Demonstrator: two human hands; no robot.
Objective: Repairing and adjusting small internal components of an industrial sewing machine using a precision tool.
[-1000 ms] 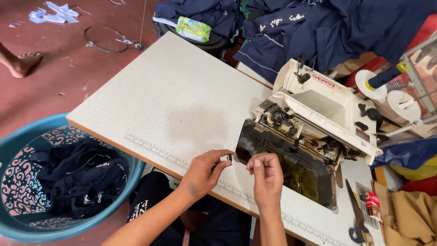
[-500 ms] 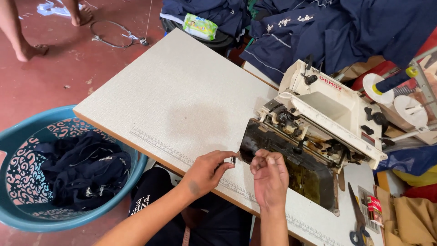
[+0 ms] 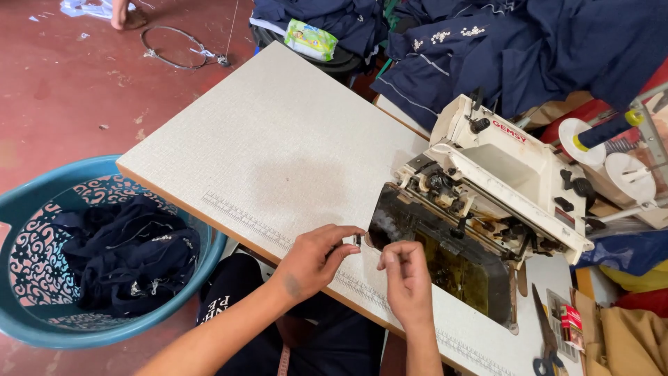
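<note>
Two bare hands meet at the near edge of a pale sewing table point(image 3: 278, 132), just in front of the open, oil-stained bed of a cream sewing machine point(image 3: 501, 181). The left hand point(image 3: 313, 261) pinches a small dark part point(image 3: 358, 240) between thumb and forefinger, fingers closed on it, holding it just above the printed ruler strip point(image 3: 243, 219) along the table edge. The right hand point(image 3: 407, 282) is loosely curled beside it, fingertips drawn together near the part; whether it grips anything cannot be told. The two hands are close but apart. Left of the table, on the red floor, a blue plastic basket point(image 3: 42, 202) holds dark navy garments point(image 3: 129, 254). More navy cloth point(image 3: 501, 49) is heaped behind the machine. Scissors point(image 3: 546, 341) lie on the table at the right.
</note>
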